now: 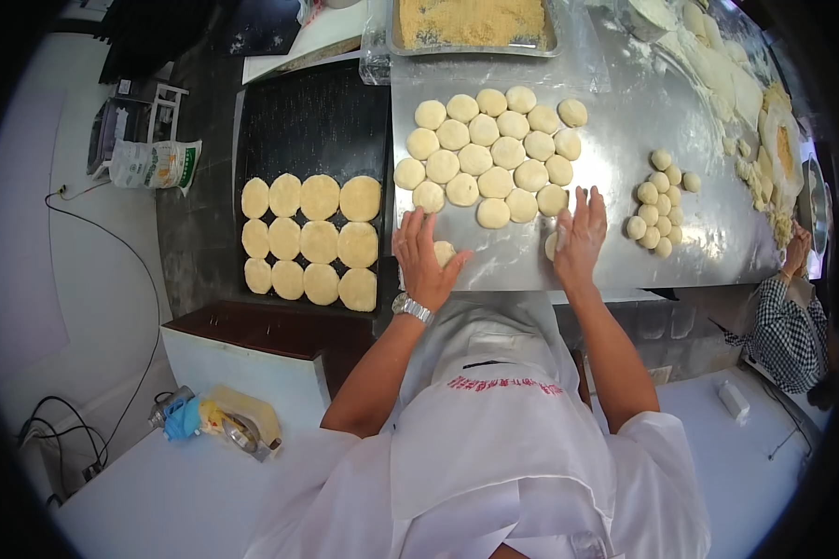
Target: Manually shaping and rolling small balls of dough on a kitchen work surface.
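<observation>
My left hand rests at the steel table's near-left corner with fingers and thumb apart. A dough piece lies between its thumb and index finger, partly hidden. Against the thumb side of my right hand is another dough piece, half covered by it; whether the hand grips it cannot be seen. Just beyond both hands, several flattened round dough pieces lie grouped in rows on the steel table. Smaller dough balls form a cluster to the right.
Left of the table, a black baking tray holds several crumb-coated dough discs. A metal tray of yellow crumbs stands at the back. Floured dough lies far right, near another person's hands. A white cabinet stands below the black tray.
</observation>
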`<state>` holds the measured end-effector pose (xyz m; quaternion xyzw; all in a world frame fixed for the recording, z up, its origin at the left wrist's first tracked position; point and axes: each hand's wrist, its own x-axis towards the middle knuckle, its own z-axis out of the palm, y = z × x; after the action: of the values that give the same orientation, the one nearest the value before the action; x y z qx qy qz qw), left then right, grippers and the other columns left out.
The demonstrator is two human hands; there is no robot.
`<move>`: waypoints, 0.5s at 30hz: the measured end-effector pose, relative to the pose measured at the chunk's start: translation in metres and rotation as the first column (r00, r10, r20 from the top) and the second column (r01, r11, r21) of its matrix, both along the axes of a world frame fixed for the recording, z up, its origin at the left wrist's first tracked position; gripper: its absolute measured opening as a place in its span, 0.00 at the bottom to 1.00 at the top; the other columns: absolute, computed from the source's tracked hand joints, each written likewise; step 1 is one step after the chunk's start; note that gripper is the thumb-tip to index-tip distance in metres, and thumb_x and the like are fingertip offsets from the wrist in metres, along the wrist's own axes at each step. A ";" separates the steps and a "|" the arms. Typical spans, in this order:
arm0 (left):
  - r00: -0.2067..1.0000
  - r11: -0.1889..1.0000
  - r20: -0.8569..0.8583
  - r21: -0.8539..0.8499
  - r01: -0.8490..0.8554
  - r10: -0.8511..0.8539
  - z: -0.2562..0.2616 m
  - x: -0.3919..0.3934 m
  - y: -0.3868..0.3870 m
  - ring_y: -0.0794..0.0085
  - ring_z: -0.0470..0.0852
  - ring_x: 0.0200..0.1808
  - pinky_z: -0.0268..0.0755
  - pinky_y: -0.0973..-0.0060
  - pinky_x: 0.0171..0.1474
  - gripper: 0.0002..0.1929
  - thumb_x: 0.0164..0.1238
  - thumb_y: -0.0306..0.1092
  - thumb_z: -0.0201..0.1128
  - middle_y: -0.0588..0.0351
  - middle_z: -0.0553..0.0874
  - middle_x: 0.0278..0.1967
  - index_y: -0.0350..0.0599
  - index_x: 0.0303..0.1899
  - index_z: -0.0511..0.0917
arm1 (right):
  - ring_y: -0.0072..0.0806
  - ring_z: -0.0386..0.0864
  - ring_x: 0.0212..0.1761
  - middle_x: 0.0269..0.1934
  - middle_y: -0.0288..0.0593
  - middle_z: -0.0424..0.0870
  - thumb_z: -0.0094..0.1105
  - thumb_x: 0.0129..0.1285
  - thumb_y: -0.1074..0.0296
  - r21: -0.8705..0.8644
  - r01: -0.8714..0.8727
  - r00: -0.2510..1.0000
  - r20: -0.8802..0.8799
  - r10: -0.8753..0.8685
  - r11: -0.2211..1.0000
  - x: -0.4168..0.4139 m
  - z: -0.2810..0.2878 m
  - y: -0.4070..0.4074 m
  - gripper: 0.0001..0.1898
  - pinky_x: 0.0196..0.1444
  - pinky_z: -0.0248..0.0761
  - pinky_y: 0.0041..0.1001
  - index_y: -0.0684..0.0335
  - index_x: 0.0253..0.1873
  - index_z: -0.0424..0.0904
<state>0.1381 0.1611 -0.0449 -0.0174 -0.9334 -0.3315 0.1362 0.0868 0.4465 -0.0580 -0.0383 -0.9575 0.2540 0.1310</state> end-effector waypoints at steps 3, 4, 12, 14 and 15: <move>0.993 0.983 0.103 -0.166 0.077 -0.060 -0.017 0.000 -0.012 0.43 0.65 0.86 0.47 0.38 0.87 0.28 0.80 0.49 0.71 0.40 0.67 0.85 0.44 0.73 0.81 | 0.59 0.59 0.88 0.86 0.61 0.63 0.54 0.87 0.56 0.213 -0.040 0.999 0.038 0.033 0.976 -0.005 -0.008 -0.005 0.28 0.86 0.51 0.59 0.66 0.81 0.73; 0.985 0.979 0.125 -0.152 0.134 -0.115 -0.021 0.004 -0.016 0.43 0.63 0.87 0.45 0.37 0.88 0.27 0.82 0.50 0.68 0.41 0.67 0.86 0.45 0.72 0.81 | 0.59 0.59 0.88 0.86 0.61 0.63 0.54 0.87 0.56 0.212 -0.041 0.999 0.039 0.034 0.976 -0.005 -0.008 -0.002 0.28 0.86 0.51 0.59 0.66 0.81 0.73; 0.939 0.940 0.105 -0.055 0.336 -0.329 -0.040 0.032 -0.041 0.45 0.60 0.89 0.44 0.30 0.86 0.28 0.81 0.50 0.70 0.45 0.66 0.87 0.47 0.73 0.81 | 0.62 0.62 0.83 0.82 0.65 0.67 0.51 0.88 0.56 -0.232 -0.205 0.979 -0.036 0.202 0.951 0.023 0.054 -0.007 0.26 0.84 0.57 0.56 0.67 0.78 0.77; 0.997 0.993 -0.008 -0.091 0.075 -0.077 -0.008 0.026 -0.018 0.45 0.68 0.84 0.52 0.35 0.84 0.23 0.79 0.46 0.73 0.46 0.75 0.81 0.48 0.67 0.84 | 0.57 0.69 0.80 0.77 0.63 0.74 0.51 0.88 0.61 -0.231 -0.242 0.970 -0.053 0.236 0.942 0.037 0.061 -0.021 0.22 0.81 0.64 0.53 0.66 0.75 0.80; 0.997 0.993 -0.009 -0.090 0.077 -0.078 0.003 0.023 -0.016 0.45 0.68 0.84 0.52 0.35 0.84 0.23 0.79 0.46 0.73 0.46 0.75 0.81 0.48 0.67 0.84 | 0.55 0.73 0.77 0.75 0.62 0.77 0.52 0.88 0.62 -0.370 -0.304 0.940 0.035 0.340 0.878 0.044 0.060 -0.030 0.20 0.78 0.67 0.50 0.66 0.74 0.81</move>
<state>0.1616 0.1451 -0.0419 -0.0621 -0.9450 -0.2943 0.1283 0.1303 0.4166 0.0023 0.0857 -0.8932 0.4405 0.0303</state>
